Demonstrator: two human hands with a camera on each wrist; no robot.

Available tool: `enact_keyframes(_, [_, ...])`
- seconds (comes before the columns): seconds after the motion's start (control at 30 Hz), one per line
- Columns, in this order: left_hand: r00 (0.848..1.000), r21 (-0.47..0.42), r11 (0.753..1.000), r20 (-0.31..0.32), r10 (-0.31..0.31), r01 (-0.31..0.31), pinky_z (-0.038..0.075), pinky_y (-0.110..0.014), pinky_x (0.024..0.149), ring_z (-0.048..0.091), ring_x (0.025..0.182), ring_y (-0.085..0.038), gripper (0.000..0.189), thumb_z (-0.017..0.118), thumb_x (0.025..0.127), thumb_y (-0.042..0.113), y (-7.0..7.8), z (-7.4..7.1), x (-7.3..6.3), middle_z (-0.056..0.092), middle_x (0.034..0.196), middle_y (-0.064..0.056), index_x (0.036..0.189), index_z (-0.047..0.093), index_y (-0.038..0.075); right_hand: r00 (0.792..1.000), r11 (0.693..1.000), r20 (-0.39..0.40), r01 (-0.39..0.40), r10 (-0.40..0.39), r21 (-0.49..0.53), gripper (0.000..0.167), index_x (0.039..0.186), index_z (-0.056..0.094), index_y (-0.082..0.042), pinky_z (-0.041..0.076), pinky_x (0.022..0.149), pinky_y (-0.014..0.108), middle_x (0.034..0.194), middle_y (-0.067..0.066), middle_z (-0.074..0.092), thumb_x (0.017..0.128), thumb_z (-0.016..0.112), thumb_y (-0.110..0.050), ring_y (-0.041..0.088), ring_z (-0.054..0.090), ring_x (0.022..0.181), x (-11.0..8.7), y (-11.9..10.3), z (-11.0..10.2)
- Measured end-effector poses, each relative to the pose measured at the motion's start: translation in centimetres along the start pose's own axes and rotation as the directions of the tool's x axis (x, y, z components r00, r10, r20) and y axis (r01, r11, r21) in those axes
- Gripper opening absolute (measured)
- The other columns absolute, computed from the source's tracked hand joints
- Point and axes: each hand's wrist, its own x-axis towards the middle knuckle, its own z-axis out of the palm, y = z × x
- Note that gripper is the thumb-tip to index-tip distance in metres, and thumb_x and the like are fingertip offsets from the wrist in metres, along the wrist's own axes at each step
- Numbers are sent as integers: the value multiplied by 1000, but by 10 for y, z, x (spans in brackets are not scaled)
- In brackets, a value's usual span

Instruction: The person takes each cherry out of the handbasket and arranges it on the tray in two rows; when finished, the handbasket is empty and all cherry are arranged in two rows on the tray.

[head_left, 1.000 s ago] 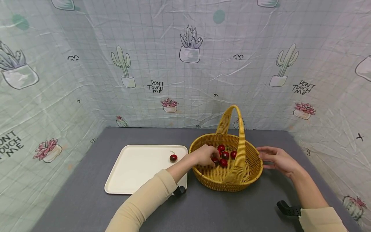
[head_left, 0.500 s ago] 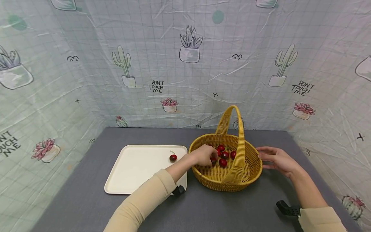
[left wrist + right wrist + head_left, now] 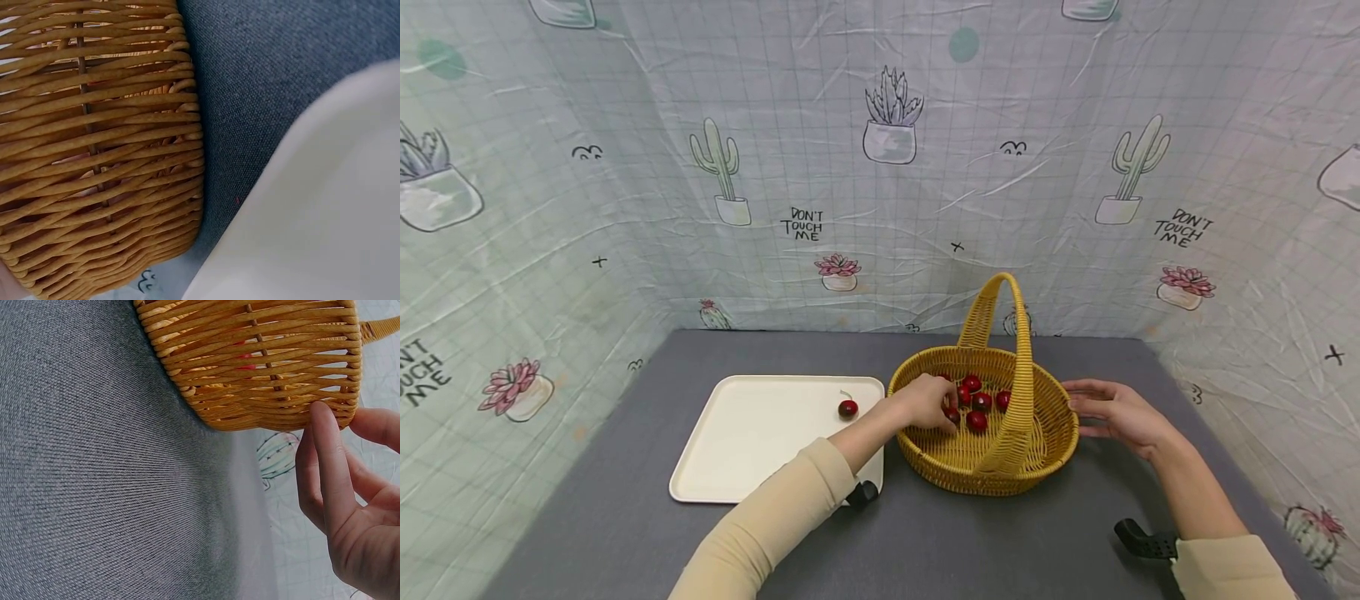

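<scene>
Cream sleeves (image 3: 760, 525) stretch across a grey table (image 3: 970, 542), where a white tray (image 3: 752, 450) bearing a single stemmed cherry (image 3: 847, 408) sits just beside a yellow wicker basket (image 3: 925, 465). The right hand (image 3: 1127, 418) rests loosely extended fingertips on the basket's outer wall; inside, the left hand (image 3: 928, 402) curls thumb and fingers round a dark red cherry (image 3: 952, 416), near several other cherries (image 3: 977, 422). Behind hangs a cactus-print cloth (image 3: 955, 200).

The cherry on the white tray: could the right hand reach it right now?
Probably not directly: the basket, and the left hand reaching into it, lie between the right hand and that cherry.
</scene>
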Motion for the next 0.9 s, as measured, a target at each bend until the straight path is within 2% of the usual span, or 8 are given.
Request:
enact_keyframes(0.2, [1000,-22,1000,18,-12,12,47,-26,67,56,75,-12,26,88,83,15,0,-3,0,64,92,2,103,71,12,1000,1000,-6,-5,6,3,64,154,33,10,57,90,43,151,29,40,106,60,-23,12,64,112,1,-1,1])
enact_keyframes(0.43, [999,-96,995,40,27,-23,46,-26,68,55,76,-12,28,87,83,7,-1,-14,-4,66,94,-1,107,72,12,1000,1000,-4,-6,6,3,63,154,33,10,57,90,44,151,30,40,107,59,-22,12,64,112,1,-3,1])
enact_keyframes(0.67, [997,-141,987,5,81,-80,49,-26,73,58,82,-11,28,90,80,9,-3,-26,-12,68,94,2,104,74,13,1000,1000,-15,-17,17,-1,64,154,33,9,57,90,44,151,30,39,106,60,-23,13,63,112,1,-4,2])
enact_keyframes(0.9, [996,-243,966,-49,79,-89,51,-27,75,61,83,-10,32,90,79,7,-9,-29,-22,70,99,2,106,75,13,1000,1000,-11,-14,14,10,64,154,32,10,57,89,42,150,27,43,106,60,-22,11,65,109,1,-4,2])
